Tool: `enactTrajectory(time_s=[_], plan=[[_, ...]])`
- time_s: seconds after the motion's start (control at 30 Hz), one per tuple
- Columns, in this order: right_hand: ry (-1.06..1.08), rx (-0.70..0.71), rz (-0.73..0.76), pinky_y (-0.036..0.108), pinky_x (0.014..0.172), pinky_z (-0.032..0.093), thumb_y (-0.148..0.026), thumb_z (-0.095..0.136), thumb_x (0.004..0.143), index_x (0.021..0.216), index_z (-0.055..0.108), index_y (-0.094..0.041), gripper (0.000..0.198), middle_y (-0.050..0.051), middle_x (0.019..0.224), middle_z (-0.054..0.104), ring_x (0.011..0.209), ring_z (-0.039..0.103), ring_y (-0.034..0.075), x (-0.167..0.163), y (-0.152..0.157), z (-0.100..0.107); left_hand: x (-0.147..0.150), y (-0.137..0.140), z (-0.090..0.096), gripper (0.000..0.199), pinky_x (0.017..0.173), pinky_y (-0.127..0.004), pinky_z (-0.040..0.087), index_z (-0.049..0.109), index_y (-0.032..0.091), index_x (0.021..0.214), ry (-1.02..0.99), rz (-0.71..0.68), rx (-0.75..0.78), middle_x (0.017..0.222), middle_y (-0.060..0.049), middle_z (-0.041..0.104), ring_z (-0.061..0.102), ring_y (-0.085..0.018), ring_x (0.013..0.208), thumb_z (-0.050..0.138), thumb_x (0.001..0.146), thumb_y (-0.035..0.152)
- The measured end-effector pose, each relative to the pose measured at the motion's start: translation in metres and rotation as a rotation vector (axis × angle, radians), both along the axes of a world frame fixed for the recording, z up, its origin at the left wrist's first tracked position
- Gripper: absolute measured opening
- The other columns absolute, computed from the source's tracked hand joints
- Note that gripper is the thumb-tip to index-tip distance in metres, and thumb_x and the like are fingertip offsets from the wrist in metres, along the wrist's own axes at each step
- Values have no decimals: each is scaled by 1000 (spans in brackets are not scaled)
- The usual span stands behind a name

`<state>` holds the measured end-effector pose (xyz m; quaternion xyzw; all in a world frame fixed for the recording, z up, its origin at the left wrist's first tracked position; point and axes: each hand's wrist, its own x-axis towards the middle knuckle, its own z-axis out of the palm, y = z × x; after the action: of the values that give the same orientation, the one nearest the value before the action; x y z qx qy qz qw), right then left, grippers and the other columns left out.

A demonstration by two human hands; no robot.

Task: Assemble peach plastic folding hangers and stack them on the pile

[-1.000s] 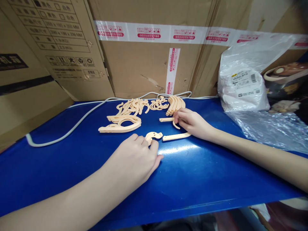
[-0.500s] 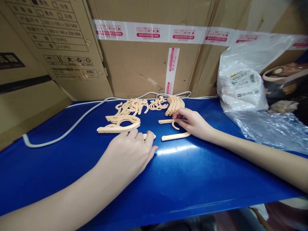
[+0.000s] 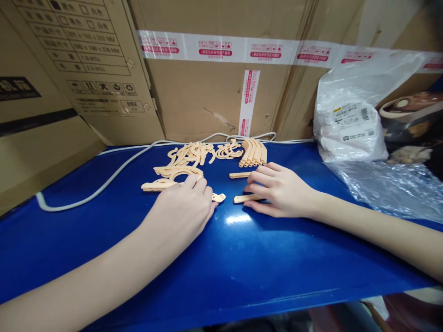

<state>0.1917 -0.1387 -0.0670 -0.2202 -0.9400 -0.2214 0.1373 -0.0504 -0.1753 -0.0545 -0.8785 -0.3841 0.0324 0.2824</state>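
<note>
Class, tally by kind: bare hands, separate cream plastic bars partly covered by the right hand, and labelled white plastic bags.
Bare left hand and bare right hand: 2
Cream plastic bars: 2
Labelled white plastic bag: 1
Total: 5

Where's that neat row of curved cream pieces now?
In the head view, the row of curved cream pieces lies right of centre at the back of the blue table, just beyond the right hand and right of the small hook pile.
</note>
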Motion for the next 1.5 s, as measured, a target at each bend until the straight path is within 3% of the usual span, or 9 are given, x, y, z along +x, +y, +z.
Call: enactTrajectory(time_s=[0.17,0.33,0.6,0.8,1.03,1.2,1.5], plan=[[-31,-81,79,31,73,41,-27,37,102,88,62,-14,31,8,85,66,78,58,18,-1,5,-2,-5,1,-5,20,62,-37,53,71,10,79,-60,-133,181,83,-15,70,65,-30,79,56,89,19],[44,-81,80,29,65,43,-30,28,105,93,55,-15,33,6,83,68,70,60,17,-3,2,-7,-7,1,-5,13,53,-35,49,63,15,67,-130,-188,231,64,-8,63,62,-27,66,63,80,14],[-29,-4,12,28,44,28,-36,21,106,104,53,-16,38,2,76,71,47,58,12,0,-5,-9,-3,-3,2,16,50,-32,42,54,18,70,-206,-213,191,65,-4,60,63,-24,66,56,86,14],[30,-54,-15,26,45,30,-36,24,106,102,57,-16,39,2,79,73,52,63,11,-2,-9,-9,2,-7,9,17,47,-29,34,51,17,82,-325,-271,218,61,0,52,55,-19,53,41,92,8],[69,-57,15,24,53,39,-35,34,104,103,62,-14,35,4,77,71,63,67,13,-1,-10,-7,-1,-1,10,17,48,-26,31,48,17,86,-450,-193,10,65,2,54,52,-16,52,37,99,16],[73,-1,26,25,51,37,-34,34,104,105,62,-15,34,1,73,70,58,65,12,-2,-10,-9,-3,5,8,30,53,-29,29,49,20,81,-402,-90,-129,67,0,57,57,-21,61,31,103,32],[133,-48,52,22,51,39,-34,31,105,111,63,-15,38,2,77,73,57,65,10,2,-3,-10,-1,7,7,36,59,-29,33,51,21,81,-494,14,-481,71,2,58,56,-18,65,26,102,37]])
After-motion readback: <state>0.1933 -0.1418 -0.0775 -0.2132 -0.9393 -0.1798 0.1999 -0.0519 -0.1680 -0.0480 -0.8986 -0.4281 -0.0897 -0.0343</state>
